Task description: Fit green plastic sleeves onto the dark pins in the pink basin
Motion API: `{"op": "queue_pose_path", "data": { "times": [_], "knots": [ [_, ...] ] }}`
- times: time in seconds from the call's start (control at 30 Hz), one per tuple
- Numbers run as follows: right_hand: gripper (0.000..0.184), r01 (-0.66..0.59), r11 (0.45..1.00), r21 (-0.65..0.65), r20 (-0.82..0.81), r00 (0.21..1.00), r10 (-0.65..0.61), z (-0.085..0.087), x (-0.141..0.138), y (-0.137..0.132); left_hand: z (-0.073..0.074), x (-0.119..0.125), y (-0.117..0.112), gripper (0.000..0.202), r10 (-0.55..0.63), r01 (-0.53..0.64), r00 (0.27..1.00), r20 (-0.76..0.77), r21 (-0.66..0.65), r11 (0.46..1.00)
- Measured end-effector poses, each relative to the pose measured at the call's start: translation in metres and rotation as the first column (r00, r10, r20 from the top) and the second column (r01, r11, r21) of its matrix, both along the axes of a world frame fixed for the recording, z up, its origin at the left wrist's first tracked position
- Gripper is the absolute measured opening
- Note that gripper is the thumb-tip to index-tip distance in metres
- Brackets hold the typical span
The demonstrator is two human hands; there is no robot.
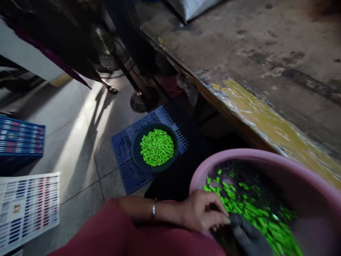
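Lower right, the left hand (pixel 201 210) pinches a green piece (pixel 228 221) beside a pink tub (pixel 239 153); the gloved right hand (pixel 249 234), grip unclear, adjoins. Centre, a dark bowl (pixel 136 151) tops a blue crate (pixel 128 177); worktable (pixel 255 39) upper right.

A stand fan (pixel 127 73) is over in the upper left, and beside it I can make out someone's foot (pixel 112 90). Light streaks the tiled floor (pixel 80 170) there. At the left edge sits a blue crate (pixel 21 138), with a white crate (pixel 29 209) below it in the frame. A worn, stained tabletop (pixel 253 42) fills the upper right, a pale bag (pixel 195 7) at top centre.
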State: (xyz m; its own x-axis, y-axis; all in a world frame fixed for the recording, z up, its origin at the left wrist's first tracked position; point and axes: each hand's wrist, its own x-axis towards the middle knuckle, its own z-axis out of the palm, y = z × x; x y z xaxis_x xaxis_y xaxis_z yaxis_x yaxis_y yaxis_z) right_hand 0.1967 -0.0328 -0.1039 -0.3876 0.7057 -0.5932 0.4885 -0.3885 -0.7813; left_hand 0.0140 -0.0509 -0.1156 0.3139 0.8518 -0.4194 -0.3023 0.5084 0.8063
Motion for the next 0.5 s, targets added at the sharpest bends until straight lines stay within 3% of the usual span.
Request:
{"op": "queue_pose_path", "data": {
  "times": [0.13, 0.23, 0.3, 0.37, 0.43, 0.5],
  "knots": [
    [0.044, 0.025, 0.993, 0.116, 0.082, 0.996, -0.035, 0.015, -0.010, 0.014, 0.015, -0.038, 0.007, 0.014, 0.152, -0.132, 0.979, -0.135, 0.143, 0.981],
    [0.032, 0.044, 0.982, 0.183, 0.205, 0.975, -0.082, 0.008, -0.007, 0.023, 0.008, -0.082, 0.015, 0.009, 0.352, -0.265, 0.852, -0.388, 0.259, 0.929],
    [0.027, -0.026, 0.969, 0.248, 0.282, 0.958, -0.047, -0.002, -0.003, 0.028, -0.003, -0.113, 0.019, 0.008, 0.466, -0.325, 0.677, -0.570, 0.336, 0.884],
    [0.026, -0.173, 0.922, 0.345, 0.375, 0.926, 0.033, -0.013, 0.000, 0.033, -0.014, -0.141, 0.021, 0.010, 0.511, -0.339, 0.494, -0.704, 0.385, 0.858],
    [0.025, -0.350, 0.835, 0.424, 0.484, 0.867, 0.118, -0.019, -0.002, 0.039, -0.021, -0.159, 0.022, 0.016, 0.484, -0.258, 0.310, -0.819, 0.418, 0.871],
    [0.025, -0.525, 0.733, 0.433, 0.606, 0.772, 0.194, -0.020, -0.006, 0.045, -0.019, -0.163, 0.021, 0.020, 0.479, -0.106, 0.131, -0.868, 0.468, 0.877]
  ]
}}
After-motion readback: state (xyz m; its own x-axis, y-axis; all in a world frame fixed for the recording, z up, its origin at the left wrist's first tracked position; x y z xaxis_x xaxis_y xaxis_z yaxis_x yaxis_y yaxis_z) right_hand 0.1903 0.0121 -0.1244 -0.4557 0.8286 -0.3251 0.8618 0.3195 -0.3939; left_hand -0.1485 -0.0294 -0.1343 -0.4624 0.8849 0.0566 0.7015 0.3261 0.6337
